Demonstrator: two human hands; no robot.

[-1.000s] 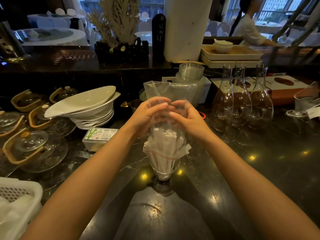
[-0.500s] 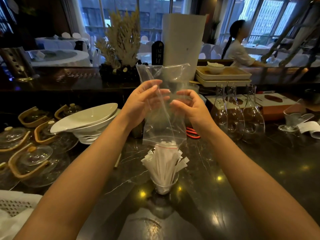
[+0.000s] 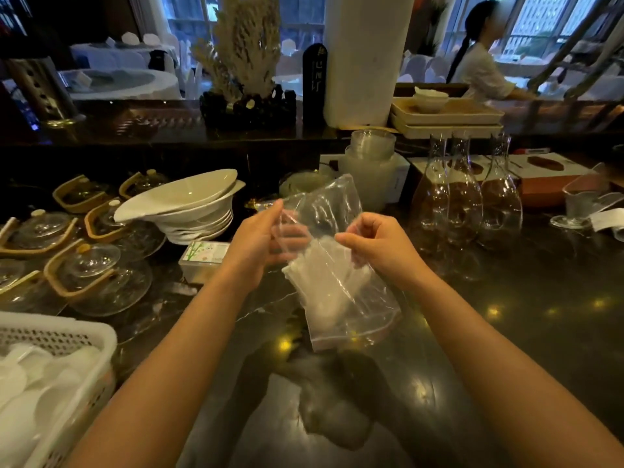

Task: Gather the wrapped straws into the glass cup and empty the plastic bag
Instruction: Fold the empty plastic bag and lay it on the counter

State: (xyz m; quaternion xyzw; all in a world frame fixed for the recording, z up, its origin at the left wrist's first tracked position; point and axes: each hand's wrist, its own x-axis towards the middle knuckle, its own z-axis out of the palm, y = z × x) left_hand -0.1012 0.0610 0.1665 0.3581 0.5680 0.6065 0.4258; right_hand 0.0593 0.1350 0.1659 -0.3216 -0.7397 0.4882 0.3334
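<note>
Over the dark marble counter, both hands are up holding the clear plastic bag between them. Left hand has its fingers pinched on the bag's upper left edge, right hand is curled tight on the right side, so the bag hangs slanted with its red-lined mouth pointing down toward the counter. Straws show as a white bundle through the plastic, kinda blurry, and they seem to stand in the cup, which is mostly hidden behind the bag, so I can't tell if any are still inside the bag. Off to the left there's a stack of white bowls, a small bamboo-print box and a white basket at the near corner. Three glass carafes sit to the right, well apart from the bag.
</note>
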